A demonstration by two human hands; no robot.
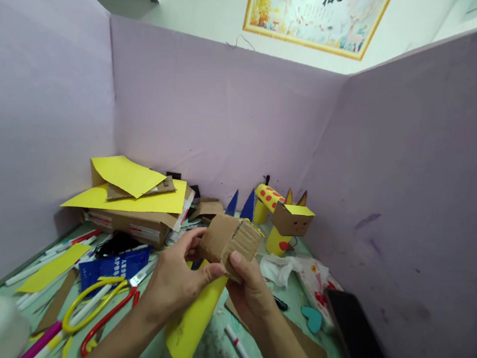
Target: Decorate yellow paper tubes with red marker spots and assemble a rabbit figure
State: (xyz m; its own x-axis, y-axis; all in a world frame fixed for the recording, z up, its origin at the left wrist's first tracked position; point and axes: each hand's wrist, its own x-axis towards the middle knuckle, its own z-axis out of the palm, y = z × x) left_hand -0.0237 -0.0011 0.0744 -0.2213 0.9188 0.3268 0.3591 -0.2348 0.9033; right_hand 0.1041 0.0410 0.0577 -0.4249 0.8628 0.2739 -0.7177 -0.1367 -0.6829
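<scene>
Between my two hands is a small brown cardboard box [220, 235], held tilted above the table. My left hand [179, 267] is closed on its left side, thumb at the lower edge. On the other side my right hand [254, 290] grips the box, its thumb pressed on the ridged corrugated face. Just beneath the box a yellow paper tube [195, 318] slants down; whether it is joined to the box cannot be seen. Two blue pointed pieces [248, 204] rise behind the box, and I cannot tell whether they are attached to it.
Scissors with yellow and red handles [73, 304], a blue packet [114, 268] and several markers lie at left. Behind them yellow sheets [135, 176] cover a carton [142, 226]. A cardboard animal figure [291, 222], a plastic bag [317, 283] and a dark slab [365, 348] are at right. Panels enclose three sides.
</scene>
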